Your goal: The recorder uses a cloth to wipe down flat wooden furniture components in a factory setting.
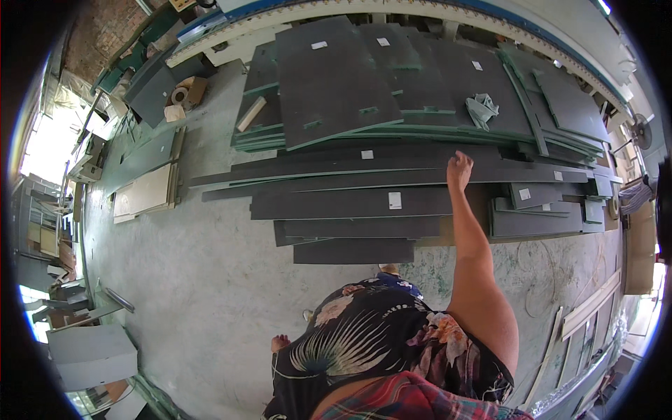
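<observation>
Right grip (460,170) out at arm's length over the long dark strips (518,173), fingers curled; cannot tell whether it holds or touches anything. Left grip (280,342) low beside the patterned garment (357,325), fingers curled, well apart from the strips; contents, if any, cannot be told. Strips lie flat, some overlapping, on the near side of the wide panels (336,84). Handling, my judgement: long pieces likely flex and swing; support at two spread points, lift edges evenly, avoid scuffing the white label (395,201).
</observation>
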`<control>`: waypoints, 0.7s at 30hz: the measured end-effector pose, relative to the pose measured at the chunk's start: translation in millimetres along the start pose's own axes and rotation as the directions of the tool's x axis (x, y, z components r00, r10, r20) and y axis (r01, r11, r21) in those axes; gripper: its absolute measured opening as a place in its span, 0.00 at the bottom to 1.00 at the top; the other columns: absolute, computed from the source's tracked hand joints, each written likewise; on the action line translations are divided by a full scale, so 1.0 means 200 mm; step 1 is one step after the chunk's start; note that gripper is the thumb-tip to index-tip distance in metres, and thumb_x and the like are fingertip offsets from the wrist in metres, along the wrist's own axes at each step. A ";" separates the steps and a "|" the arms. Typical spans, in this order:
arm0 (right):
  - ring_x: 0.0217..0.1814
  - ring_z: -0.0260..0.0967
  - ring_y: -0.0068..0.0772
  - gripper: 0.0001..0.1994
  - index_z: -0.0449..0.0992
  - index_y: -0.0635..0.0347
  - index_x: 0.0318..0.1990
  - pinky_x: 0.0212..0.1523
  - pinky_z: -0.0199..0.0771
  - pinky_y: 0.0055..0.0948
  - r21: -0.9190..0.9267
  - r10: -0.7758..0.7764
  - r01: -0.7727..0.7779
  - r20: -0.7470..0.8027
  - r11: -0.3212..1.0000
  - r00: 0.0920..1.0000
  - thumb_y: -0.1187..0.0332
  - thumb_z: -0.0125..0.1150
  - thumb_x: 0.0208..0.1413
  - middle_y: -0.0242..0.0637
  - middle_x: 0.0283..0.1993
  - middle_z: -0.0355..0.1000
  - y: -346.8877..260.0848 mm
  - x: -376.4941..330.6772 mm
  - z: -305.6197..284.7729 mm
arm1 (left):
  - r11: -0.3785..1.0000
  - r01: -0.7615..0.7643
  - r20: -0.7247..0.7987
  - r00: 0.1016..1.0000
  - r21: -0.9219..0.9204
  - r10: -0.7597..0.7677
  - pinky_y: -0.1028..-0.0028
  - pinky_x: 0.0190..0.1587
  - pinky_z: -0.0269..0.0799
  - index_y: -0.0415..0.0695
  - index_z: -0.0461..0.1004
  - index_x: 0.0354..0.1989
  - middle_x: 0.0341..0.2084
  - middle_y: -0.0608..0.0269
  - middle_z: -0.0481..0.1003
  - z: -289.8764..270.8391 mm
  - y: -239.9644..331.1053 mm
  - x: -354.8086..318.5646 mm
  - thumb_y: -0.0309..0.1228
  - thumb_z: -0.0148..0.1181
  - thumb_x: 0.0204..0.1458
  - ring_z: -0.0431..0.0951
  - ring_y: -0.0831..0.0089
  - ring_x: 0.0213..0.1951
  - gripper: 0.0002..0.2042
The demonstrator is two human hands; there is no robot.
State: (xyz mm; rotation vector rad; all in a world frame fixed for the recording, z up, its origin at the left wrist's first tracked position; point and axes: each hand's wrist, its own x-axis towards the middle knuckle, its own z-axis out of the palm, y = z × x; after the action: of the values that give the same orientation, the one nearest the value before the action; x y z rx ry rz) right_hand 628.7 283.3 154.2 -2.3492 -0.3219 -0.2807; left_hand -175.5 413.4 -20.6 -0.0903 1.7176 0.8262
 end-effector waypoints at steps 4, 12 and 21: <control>0.55 0.63 0.47 0.16 0.71 0.54 0.50 0.48 0.68 0.43 0.034 0.129 -0.129 0.016 0.991 0.992 0.62 0.53 0.55 0.45 0.57 0.61 0.18 0.47 -0.04 | 1.000 -0.011 -0.086 0.996 -0.002 0.011 0.67 0.28 0.66 0.45 0.70 0.31 0.25 0.61 0.73 0.08 -0.21 -0.26 0.33 0.51 0.48 0.72 0.62 0.26 0.06; 0.62 0.57 0.49 0.20 0.70 0.53 0.53 0.52 0.68 0.46 -0.095 0.046 -0.043 0.031 0.995 0.998 0.58 0.56 0.54 0.45 0.65 0.53 0.25 0.95 0.08 | 0.993 -0.109 -0.221 0.968 0.042 0.115 0.68 0.29 0.65 0.45 0.70 0.33 0.28 0.62 0.72 0.03 -0.43 -0.57 0.33 0.49 0.48 0.72 0.65 0.29 0.07; 0.65 0.52 0.52 0.28 0.68 0.60 0.56 0.62 0.56 0.45 -0.162 0.092 -0.049 0.268 0.986 0.959 0.49 0.54 0.53 0.48 0.67 0.51 0.55 1.29 0.26 | 0.977 -0.187 -0.307 0.928 0.103 0.210 0.69 0.30 0.65 0.45 0.69 0.36 0.31 0.64 0.72 0.02 -0.42 -0.93 0.33 0.47 0.49 0.71 0.68 0.33 0.09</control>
State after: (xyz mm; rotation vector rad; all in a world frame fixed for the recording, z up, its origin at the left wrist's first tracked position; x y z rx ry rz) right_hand 911.2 280.8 122.2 -2.5504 -0.3590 0.0604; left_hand -72.0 288.7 102.1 0.0019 2.0839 0.9357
